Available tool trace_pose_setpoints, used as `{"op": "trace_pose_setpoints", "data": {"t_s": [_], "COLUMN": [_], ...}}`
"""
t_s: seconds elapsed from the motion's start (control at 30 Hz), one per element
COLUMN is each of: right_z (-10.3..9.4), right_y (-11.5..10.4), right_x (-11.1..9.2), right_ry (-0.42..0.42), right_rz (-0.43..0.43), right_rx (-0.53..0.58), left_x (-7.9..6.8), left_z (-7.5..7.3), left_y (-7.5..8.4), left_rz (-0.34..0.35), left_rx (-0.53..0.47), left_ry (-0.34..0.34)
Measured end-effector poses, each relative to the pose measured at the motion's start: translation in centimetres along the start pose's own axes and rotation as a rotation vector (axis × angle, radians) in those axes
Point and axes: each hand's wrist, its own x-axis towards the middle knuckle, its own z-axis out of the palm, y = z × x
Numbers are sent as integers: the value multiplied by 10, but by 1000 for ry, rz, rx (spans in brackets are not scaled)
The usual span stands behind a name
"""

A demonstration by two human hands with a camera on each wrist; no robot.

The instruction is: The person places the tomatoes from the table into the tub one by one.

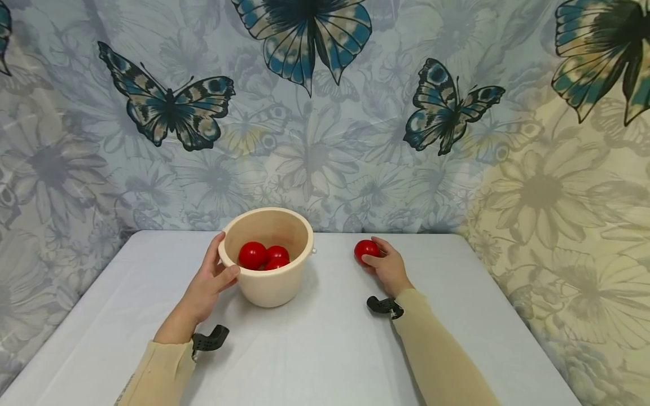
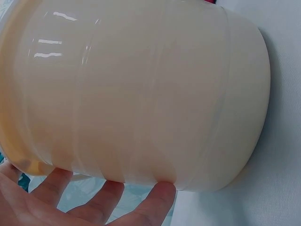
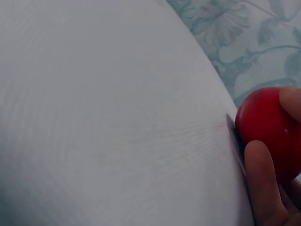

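A cream plastic bucket (image 1: 271, 288) stands on the table, its mouth tilted towards me in the head view. Inside it lie three red balls, the largest-looking red ball (image 1: 252, 255) on the left. My left hand (image 1: 205, 287) holds the bucket at its left side, thumb near the front rim. In the left wrist view, spread fingertips press the bucket's wall (image 2: 131, 94). Farther right, my right hand (image 1: 393, 273) grips another glossy red ball (image 1: 364, 251) between thumb and fingers. The right wrist view shows this ball (image 3: 265, 125) close over the white tabletop.
A white cloth covers the table (image 1: 304, 361). Behind it hangs a floral curtain (image 1: 325, 169) with butterflies, meeting the table's back edge. Black wrist-worn devices sit on both arms, the left device (image 1: 210, 339) and the right device (image 1: 383, 306).
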Motion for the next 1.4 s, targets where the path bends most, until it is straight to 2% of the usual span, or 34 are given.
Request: {"op": "trace_pose_setpoints", "data": {"t_s": [0.2, 0.4, 0.5, 0.63, 0.77, 0.9, 1.1, 1.23, 1.4], "right_z": [-1, -5, -12, -23, -24, -9, 32, 60, 87], "right_y": [1, 1, -2, -10, -26, -57, -121, -152, -171], "right_x": [1, -1, -3, -8, -17, -32, -57, -63, -65], "right_ry": [15, -14, -32, -51, -89, -172, -296, -316, -312], "right_rz": [-1, 15, 69, 182, 218, 151, -38, -146, -221], "right_rx": [46, 105, 242, 465, 521, 484, 324, 189, 51], "left_x": [1, 0, 0, 0, 1, 3, 5, 5, 5], "left_z": [-1, -1, 1, 4, 5, 3, 0, 0, 1], "left_y": [0, -2, -3, -2, 0, 0, -5, -6, -7], "left_rz": [3, 1, 2, 7, 8, 7, 0, -2, -8], "left_rx": [5, -3, -14, -26, -13, 7, -10, -16, -14], "left_ry": [3, 10, 6, -3, -6, -6, -11, -9, -4]}}
